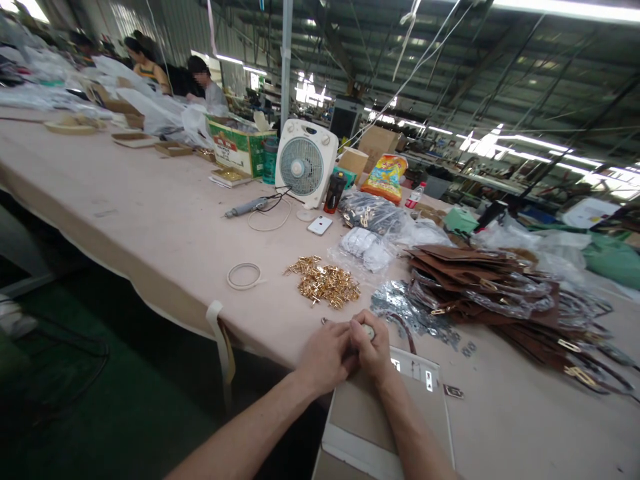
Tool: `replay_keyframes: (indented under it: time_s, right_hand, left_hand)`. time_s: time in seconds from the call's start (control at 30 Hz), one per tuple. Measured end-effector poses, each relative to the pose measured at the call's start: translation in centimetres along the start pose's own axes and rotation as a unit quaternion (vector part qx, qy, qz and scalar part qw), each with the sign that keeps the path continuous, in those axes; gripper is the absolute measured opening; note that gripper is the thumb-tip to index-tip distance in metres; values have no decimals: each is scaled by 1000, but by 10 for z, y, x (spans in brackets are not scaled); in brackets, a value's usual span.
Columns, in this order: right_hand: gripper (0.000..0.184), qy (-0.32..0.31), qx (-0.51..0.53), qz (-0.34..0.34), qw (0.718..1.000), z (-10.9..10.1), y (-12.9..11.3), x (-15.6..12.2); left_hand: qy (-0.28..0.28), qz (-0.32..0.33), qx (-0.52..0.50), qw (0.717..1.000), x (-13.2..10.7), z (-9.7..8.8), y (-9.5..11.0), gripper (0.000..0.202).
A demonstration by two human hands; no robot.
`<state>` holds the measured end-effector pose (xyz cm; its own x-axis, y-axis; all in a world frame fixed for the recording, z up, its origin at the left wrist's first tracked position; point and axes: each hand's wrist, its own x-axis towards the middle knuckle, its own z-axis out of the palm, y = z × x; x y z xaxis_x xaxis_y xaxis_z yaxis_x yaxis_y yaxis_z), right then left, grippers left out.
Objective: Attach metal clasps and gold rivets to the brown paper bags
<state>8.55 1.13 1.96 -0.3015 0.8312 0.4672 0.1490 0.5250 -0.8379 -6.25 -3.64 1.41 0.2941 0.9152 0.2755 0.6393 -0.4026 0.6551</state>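
Note:
My left hand [324, 353] and my right hand [371, 347] are pressed together at the near edge of the long table [150, 213], fingers curled closed around a small pale object that I cannot make out. Just beyond them lies a pile of small gold metal fittings [325, 283]. To the right of the hands are scattered silvery pieces [410, 313] and a stack of brown leather straps [500, 293] with gold buckles in plastic wrap. Under my wrists sits a flat white and grey box [395, 413].
A white desk fan [305, 163], a white phone [320, 225], a dark bottle [334, 193], a handheld tool [246, 208] with cord, a tape ring [245, 275], and bags of parts [373, 213] stand further back. Two people [200, 83] work at the table's far end.

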Motion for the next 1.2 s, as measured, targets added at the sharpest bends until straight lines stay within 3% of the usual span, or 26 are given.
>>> replay_keyframes:
  time_s: [0.1, 0.2, 0.3, 0.4, 0.47, 0.63, 0.77, 0.9, 1.03, 1.2]
  right_hand:
    - [27, 15, 8, -44, 999, 1, 3, -13]
    - [25, 31, 33, -69, 997, 2, 4, -22]
    - [33, 91, 118, -25, 989, -4, -2, -17]
    - [36, 192, 228, 35, 954, -16, -15, -5]
    - [36, 230, 266, 38, 935, -21, -23, -1]
    - [42, 160, 245, 27, 956, -7, -28, -15]
    - [44, 98, 101, -11, 990, 11, -22, -26]
    - [40, 72, -13, -50, 996, 15, -16, -21]
    - [42, 104, -37, -24, 994, 14, -8, -8]
    - [49, 141, 65, 73, 985, 8, -11, 12]
  left_hand:
    - [-25, 58, 0, 998, 5, -3, -2, 30]
    - [-32, 81, 4, 996, 9, -2, -3, 39]
    - [-22, 60, 14, 998, 10, 1, -3, 44]
    - [-9, 42, 33, 999, 9, 5, -4, 58]
    - [-6, 43, 36, 998, 8, 6, -5, 65]
    - [-12, 44, 30, 999, 9, 6, -7, 54]
    - [-30, 37, 42, 998, 10, 7, -5, 27]
    - [-28, 39, 47, 998, 12, 10, -4, 17]
    - [-41, 42, 39, 998, 12, 7, -5, 28]
    - [-30, 14, 34, 999, 8, 1, -3, 53]
